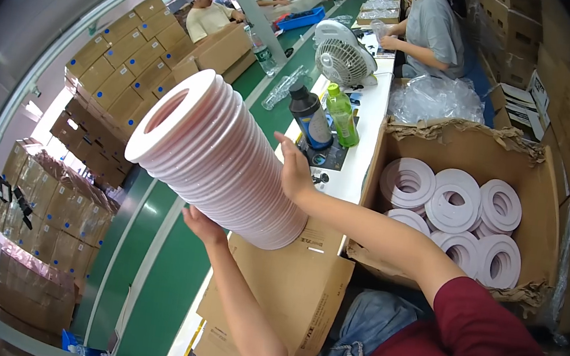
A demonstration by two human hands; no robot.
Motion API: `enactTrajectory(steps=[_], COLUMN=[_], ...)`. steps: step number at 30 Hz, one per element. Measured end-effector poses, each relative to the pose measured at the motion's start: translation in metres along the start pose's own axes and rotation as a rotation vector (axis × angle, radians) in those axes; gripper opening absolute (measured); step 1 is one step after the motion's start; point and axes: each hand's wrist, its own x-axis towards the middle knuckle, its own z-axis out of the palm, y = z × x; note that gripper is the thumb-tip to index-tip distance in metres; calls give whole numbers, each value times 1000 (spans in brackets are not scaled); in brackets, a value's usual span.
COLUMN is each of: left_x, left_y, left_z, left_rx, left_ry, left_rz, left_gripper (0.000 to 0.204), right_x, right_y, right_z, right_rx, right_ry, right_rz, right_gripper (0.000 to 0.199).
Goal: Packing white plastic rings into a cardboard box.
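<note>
A tall stack of white plastic rings (229, 163) rises in front of me, its top leaning to the left in the picture and its lower end over a flat brown cardboard sheet (271, 284). My right hand (293, 168) lies against the stack's right side, thumb up, the other fingers partly hidden behind the rings. On the near left side, low down, my left hand (205, 226) presses against the stack, its fingertips partly out of sight. The stack is held between both hands. Whether its bottom rests on the cardboard, I cannot tell.
At my right, an open carton (549, 191) with torn edges holds several piles of similar rings. Beyond the stack are a dark bottle (313, 117), a green bottle (342, 116) and a white fan (345, 53). Other people sit along the green conveyor (149, 282); boxes are piled at left.
</note>
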Motion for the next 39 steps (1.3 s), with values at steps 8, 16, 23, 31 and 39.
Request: enactTrajectory(steps=[8,16,23,31,39], left_x=[4,45,84,65,-9], left_y=[32,70,116,114,133], left_z=[47,23,48,87,101], left_rx=[-19,-11,-168,-77,911], left_ry=[55,-5,-58,-57,363], left_rz=[3,19,99,151,852], left_gripper=[64,69,50,65,50], right_x=[32,78,96,118,60], right_y=[-23,-68,-113,-91,-111], right_z=[28,23,55,42,-101], right_rx=[106,319,257,515,-235], right_ry=[-103,-105,-275,-476,-275], right_rz=[-173,-61,-51,-38,-333], right_gripper=[58,69,70,63,51])
